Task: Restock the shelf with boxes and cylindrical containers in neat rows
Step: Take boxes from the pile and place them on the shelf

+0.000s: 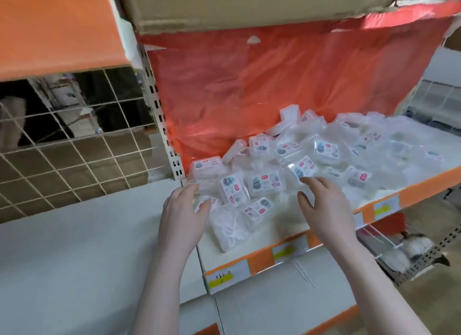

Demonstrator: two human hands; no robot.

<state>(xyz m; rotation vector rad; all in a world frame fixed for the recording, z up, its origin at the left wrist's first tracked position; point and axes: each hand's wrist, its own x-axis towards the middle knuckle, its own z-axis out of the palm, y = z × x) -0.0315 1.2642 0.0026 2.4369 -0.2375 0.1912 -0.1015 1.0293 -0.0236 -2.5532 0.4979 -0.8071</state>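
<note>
- Sorting step: clear plastic boxes (pixel 267 182) are lying in a loose heap along the shelf (pixel 224 257), none in rows yet.
- Left hand (pixel 183 215) is pinching one small box (pixel 205 202) near the shelf's front-left corner.
- Right hand (pixel 324 207) is hovering over the heap, fingers spread, holding nothing.
- Next, I'd judge: squaring boxes against the left edge.
- Box labels and yellow shelf-edge tags (pixel 220 277) are too blurred to read.
</note>
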